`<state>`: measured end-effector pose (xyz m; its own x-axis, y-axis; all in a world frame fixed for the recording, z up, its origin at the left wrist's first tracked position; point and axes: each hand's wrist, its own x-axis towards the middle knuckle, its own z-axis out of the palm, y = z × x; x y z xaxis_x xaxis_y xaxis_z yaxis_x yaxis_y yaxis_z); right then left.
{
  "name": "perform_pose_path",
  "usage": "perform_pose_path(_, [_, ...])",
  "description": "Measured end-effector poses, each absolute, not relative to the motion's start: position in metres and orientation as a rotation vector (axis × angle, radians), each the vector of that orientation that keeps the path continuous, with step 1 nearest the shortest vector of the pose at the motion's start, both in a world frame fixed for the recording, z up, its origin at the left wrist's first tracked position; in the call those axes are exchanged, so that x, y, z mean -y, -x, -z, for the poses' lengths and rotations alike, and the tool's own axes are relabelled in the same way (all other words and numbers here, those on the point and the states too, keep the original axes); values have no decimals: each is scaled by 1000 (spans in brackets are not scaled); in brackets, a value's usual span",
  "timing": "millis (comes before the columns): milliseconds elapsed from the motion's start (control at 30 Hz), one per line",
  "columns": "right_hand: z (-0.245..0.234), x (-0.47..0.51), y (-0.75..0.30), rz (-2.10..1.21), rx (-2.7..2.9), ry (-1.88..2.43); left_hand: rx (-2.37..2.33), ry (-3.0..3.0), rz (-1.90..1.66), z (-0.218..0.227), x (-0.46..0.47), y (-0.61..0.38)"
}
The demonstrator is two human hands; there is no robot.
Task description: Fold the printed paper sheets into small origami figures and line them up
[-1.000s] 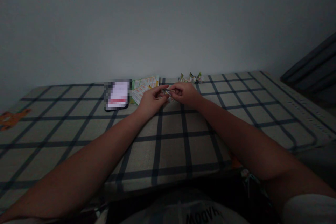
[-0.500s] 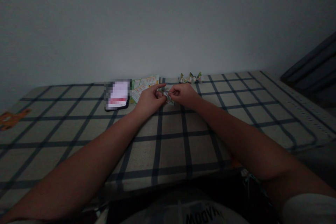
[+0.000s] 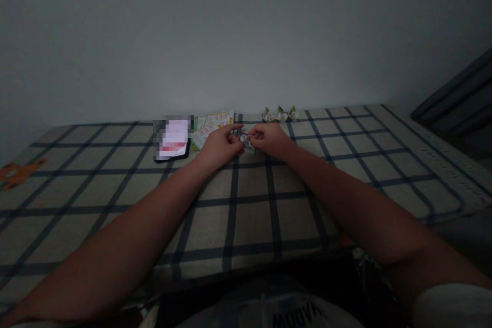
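Both my arms reach forward over a checked bedspread (image 3: 246, 215) in dim light. My left hand (image 3: 219, 146) and my right hand (image 3: 271, 139) meet near the far edge and pinch a small crinkled wrapper (image 3: 246, 142) between their fingertips. The left forefinger sticks out straight while the other fingers curl. The right hand's fingers are bent round the wrapper's right end. What the wrapper holds is too dark to make out.
A lit phone (image 3: 172, 139) lies left of my hands, with printed paper sheets (image 3: 209, 125) beside it. Several small wrapped pieces (image 3: 280, 114) sit by the wall. An orange shape (image 3: 17, 173) marks the cloth at far left. A dark object (image 3: 457, 100) stands at right.
My hands have stayed in place and kept working the wrapper; it now shows a little more between the fingertips.
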<state>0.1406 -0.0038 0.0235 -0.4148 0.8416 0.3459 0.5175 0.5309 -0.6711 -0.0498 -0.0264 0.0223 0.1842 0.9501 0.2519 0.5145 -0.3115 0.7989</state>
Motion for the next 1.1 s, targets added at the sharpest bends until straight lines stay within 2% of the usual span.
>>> perform_pose_path(400, [-25, 4, -144, -716, 2076, 1071, -1365, -1862, -1032, -26, 33, 47])
perform_pose_path(700, [-28, 3, -144, -751, 2002, 1110, -1272, -1391, -1050, -29, 37, 38])
perform_pose_path(1100, [-33, 11, -140, -895, 1944, 1163, -1254, -1320, -1098, -36, 42, 35])
